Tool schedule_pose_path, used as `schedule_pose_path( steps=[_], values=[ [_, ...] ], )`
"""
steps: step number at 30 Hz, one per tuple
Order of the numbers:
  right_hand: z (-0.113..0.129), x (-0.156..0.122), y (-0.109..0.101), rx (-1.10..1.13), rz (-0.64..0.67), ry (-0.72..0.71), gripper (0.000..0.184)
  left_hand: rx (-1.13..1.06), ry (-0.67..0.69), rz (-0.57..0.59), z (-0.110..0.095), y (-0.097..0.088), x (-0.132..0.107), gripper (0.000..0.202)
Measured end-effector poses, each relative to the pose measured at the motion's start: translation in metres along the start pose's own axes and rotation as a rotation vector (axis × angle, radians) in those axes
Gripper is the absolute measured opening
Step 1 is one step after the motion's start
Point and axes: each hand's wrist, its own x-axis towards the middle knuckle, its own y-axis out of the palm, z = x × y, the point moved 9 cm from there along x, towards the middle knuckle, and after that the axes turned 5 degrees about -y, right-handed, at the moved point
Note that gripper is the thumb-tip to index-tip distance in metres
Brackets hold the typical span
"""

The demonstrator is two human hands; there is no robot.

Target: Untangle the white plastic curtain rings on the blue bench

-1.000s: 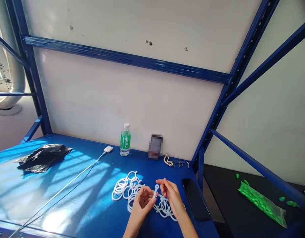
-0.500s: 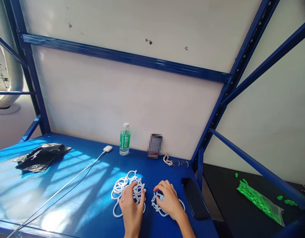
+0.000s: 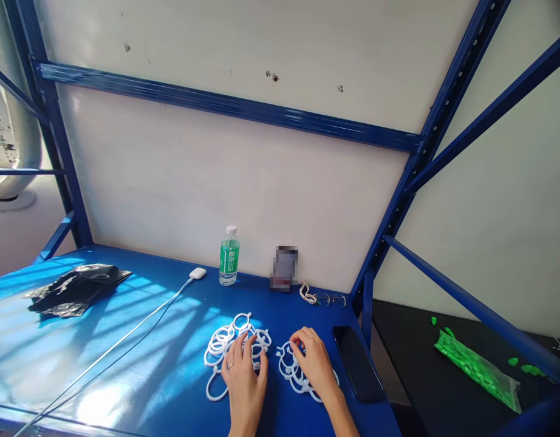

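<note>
Two heaps of white plastic rings lie on the blue table. My left hand rests flat with fingers spread on the left heap of rings. My right hand lies palm down with fingers spread on the right heap of rings. Neither hand grips anything. A ring band shows on one left finger.
A black phone lies right of my right hand. At the back stand a green-labelled water bottle, a blurred small object and eyeglasses. A white charger and cable, a black bag, and a green bag.
A second ago both hands held one white ring piece above the heaps. They then dropped flat onto the two heaps, and the fingers have since shifted slightly forward.
</note>
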Motion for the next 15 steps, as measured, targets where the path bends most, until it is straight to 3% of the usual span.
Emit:
schedule_pose_path(
  steps=[7, 15],
  values=[
    [-0.009, 0.000, -0.015, 0.253, -0.201, 0.053, 0.019, -0.253, 0.099, 0.096, -0.024, -0.006, -0.001, 0.016],
    [-0.008, 0.000, -0.011, 0.430, -0.182, 0.083, 0.024, -0.363, 0.171, 0.232, -0.036, 0.002, -0.005, 0.014]
  ],
)
